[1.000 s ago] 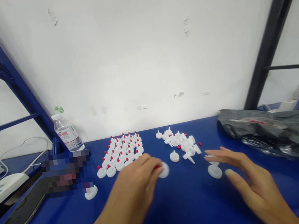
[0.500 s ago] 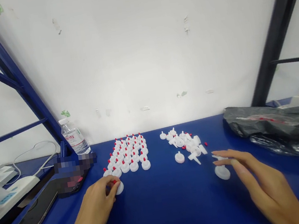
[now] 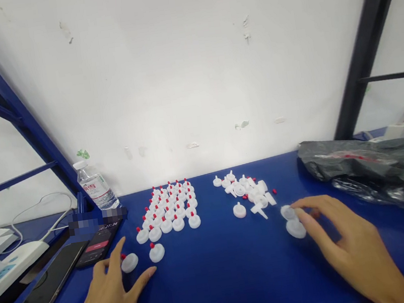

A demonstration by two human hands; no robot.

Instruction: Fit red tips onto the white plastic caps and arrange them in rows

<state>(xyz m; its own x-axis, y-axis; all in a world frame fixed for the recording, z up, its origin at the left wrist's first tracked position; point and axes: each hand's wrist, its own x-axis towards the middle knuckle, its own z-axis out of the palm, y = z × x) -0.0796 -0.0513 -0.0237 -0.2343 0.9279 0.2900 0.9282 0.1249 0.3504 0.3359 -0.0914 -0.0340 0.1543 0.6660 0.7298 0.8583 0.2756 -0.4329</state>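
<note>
My left hand (image 3: 110, 287) is open, with thumb and index finger spread around a white nozzle cap with a red tip (image 3: 129, 263) lying on the blue table. Just beyond the thumb stands another red-tipped nozzle cap (image 3: 157, 252). Behind them, several similar caps (image 3: 178, 223) stand upright in rows. My right hand (image 3: 344, 239) pinches a small white plastic cap (image 3: 287, 212) between thumb and fingers; its far side is hidden. Right below it a wider white cap (image 3: 296, 229) shows, and I cannot tell whether the two touch.
A loose pile of white nozzle caps (image 3: 257, 196) and small red tips (image 3: 274, 191) lies right of centre, with one white cap (image 3: 239, 210) in front. Phones (image 3: 47, 283), a water bottle (image 3: 97, 187) and a power strip (image 3: 11, 268) are at left. A dark plastic bag (image 3: 372, 162) lies at right.
My left hand has let go of the red-tipped cap and moved left, fingers spreading around another one. My right thumb and fingers have closed on a white cap.
</note>
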